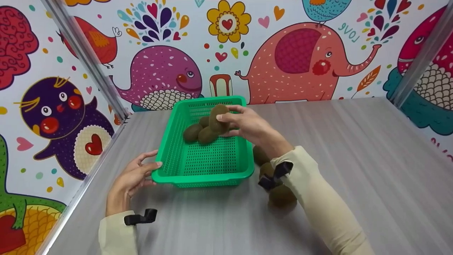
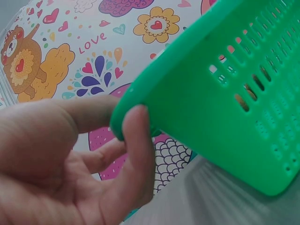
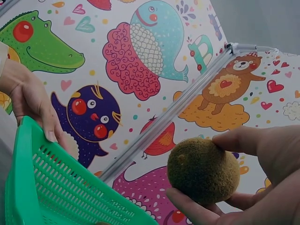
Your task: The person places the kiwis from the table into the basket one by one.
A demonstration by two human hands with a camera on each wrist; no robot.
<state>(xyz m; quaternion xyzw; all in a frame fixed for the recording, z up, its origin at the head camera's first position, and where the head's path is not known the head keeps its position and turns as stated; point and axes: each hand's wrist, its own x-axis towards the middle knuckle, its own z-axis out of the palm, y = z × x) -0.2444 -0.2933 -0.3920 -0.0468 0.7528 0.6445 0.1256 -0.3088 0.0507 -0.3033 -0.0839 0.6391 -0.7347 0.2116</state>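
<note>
A green plastic basket with slotted walls stands on the table. My left hand pinches its near left rim between thumb and fingers, as the left wrist view shows close up at the basket's edge. Over the basket's far right part, my right hand grips a brown fuzzy kiwi; the right wrist view shows this kiwi between thumb and fingertips. Below it, several kiwis lie inside the basket, partly hidden by the held one.
More kiwis lie on the grey table to the right of the basket, partly covered by my right forearm and wrist camera. Printed cartoon panels stand behind and at the sides, joined by metal posts.
</note>
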